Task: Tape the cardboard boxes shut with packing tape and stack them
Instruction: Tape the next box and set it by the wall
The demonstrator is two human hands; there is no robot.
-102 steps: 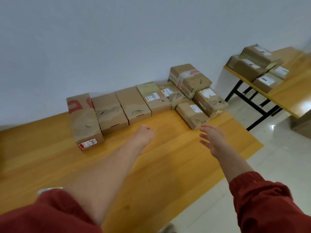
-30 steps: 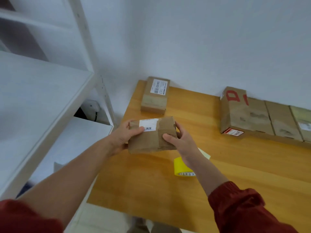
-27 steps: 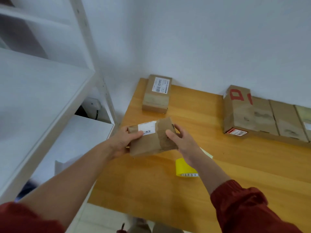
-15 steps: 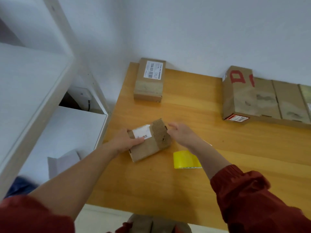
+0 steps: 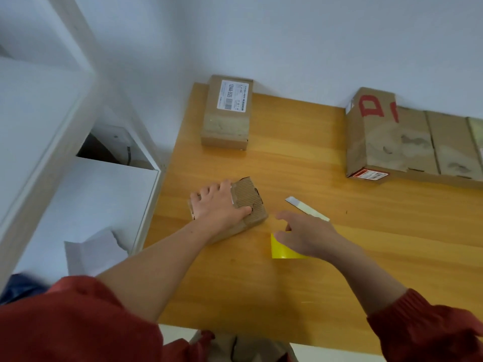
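Brown corrugated box (image 5: 248, 202) under left hand (image 5: 217, 205)

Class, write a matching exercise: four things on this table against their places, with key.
1 small corrugated brown cardboard box
2 yellow roll of packing tape
3 brown cardboard box with white label
4 brown cardboard box with red markings

A left end of the row of boxes
B under the left hand
C alone at the table's far corner
D partly hidden by the right hand

Pairs: 1-B, 2-D, 3-C, 4-A
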